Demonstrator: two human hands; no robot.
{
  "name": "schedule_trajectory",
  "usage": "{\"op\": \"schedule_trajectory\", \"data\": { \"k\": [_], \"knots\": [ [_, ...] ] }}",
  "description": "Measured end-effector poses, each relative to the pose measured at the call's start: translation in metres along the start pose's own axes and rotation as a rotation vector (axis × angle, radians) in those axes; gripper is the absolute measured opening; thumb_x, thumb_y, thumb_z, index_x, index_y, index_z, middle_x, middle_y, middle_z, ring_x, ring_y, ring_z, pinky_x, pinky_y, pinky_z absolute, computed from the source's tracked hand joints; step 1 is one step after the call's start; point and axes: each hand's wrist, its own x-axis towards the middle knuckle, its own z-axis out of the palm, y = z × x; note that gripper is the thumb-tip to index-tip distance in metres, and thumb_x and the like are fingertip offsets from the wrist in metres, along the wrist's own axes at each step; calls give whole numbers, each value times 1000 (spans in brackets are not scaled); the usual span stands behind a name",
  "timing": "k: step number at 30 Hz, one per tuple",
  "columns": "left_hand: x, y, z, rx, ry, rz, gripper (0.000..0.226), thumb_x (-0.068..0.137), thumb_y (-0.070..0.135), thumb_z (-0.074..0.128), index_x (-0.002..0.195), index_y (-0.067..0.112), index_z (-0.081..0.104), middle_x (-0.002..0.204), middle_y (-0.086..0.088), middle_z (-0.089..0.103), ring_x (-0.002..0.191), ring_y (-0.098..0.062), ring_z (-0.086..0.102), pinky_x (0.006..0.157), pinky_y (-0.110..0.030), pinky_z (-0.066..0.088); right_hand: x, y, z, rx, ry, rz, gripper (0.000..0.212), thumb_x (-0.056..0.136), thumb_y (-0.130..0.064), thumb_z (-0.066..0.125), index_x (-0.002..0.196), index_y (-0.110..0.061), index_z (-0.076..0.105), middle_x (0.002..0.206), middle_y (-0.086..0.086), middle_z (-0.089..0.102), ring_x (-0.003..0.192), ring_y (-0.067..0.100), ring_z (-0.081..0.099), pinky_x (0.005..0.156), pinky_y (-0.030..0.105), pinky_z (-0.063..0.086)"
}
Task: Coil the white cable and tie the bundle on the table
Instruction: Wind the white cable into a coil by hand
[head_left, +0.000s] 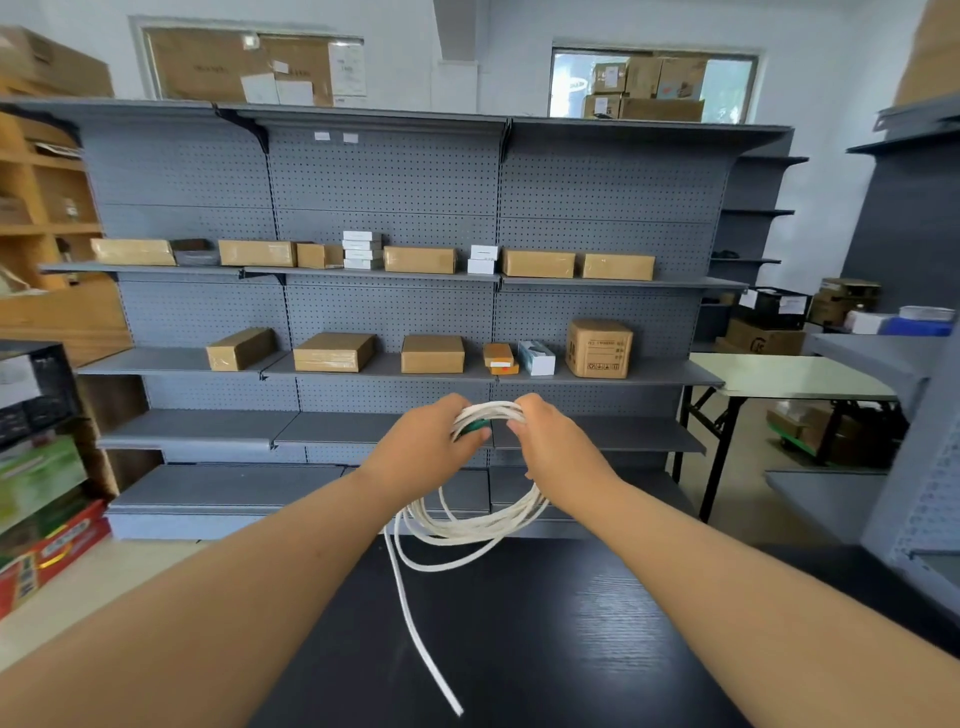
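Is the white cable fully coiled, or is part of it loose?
Mostly coiled. The left hand and right hand hold loops of the white cable, but one loose end trails over the black table.

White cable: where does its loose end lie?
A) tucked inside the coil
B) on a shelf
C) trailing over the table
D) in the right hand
C: one strand of the white cable trails from the coil, held by the left hand and right hand, over the black table.

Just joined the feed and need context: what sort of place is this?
Probably a stockroom: grey pegboard shelves hold taped cardboard boxes, more cartons are stacked on top, and the white cable is held over a black work table.
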Motion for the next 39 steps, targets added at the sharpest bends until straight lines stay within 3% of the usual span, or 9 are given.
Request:
{"op": "schedule_trajectory", "data": {
  "k": [4,9,11,17,20,23,26,31,39],
  "knots": [
    [-1,-2,3,-119,9,-38,18,89,36,56,92,19,51,73,4,55,68,-13,52,58,-24,37,-1,5,1,134,54,83,11,100,-25,33,93,-18,37,80,0,44,81,27,54,75,50,54],
    [-2,-5,2,-205,-21,-70,19,89,35,58,98,20,51,77,1,57,74,-18,58,64,-29,42,-2,12,-1,300,134,197,12,100,-24,34,92,-16,38,85,4,47,78,26,55,47,23,47],
    [-2,-6,3,-182,-28,-63,17,92,35,51,96,19,49,77,-2,59,75,-23,62,67,-34,45,-3,14,-1,295,135,198,12,100,-24,34,91,-16,38,82,3,47,79,28,58,46,22,44],
    [-3,-2,2,-23,-5,-35,20,97,31,42,89,13,43,63,0,47,61,-25,51,60,-39,44,-4,20,1,241,84,150,11,99,-28,35,105,-19,40,89,4,55,84,28,60,73,38,49],
    [-3,-2,0,41,12,-23,20,98,30,41,89,12,42,63,-1,45,61,-25,47,53,-33,34,-5,19,-2,254,47,118,40,95,-29,45,132,-19,33,114,7,57,100,27,59,87,38,48],
    [-3,1,-2,64,23,-20,19,98,30,40,92,13,43,64,-2,46,63,-26,47,51,-32,29,-5,18,-5,218,82,44,59,92,-31,54,142,-21,24,141,6,42,126,22,45,101,34,37],
    [-2,5,-2,104,0,-15,21,98,32,40,95,11,44,69,-6,49,65,-27,47,51,-32,30,-6,12,-8,140,111,-33,63,93,-35,51,145,-22,18,149,5,28,130,23,42,101,38,39],
    [-4,7,-3,147,-17,20,25,98,32,39,101,8,46,75,-9,52,66,-26,47,52,-31,30,-4,7,-14,-44,60,-49,49,96,-39,41,141,-21,29,142,5,36,120,28,48,92,40,43],
    [-4,5,-3,67,-5,6,21,96,34,44,91,13,44,68,-3,51,65,-27,53,55,-31,34,-1,4,-13,-112,54,-45,30,98,-36,35,108,-9,45,104,10,53,88,26,49,71,36,37]
  ]
}}
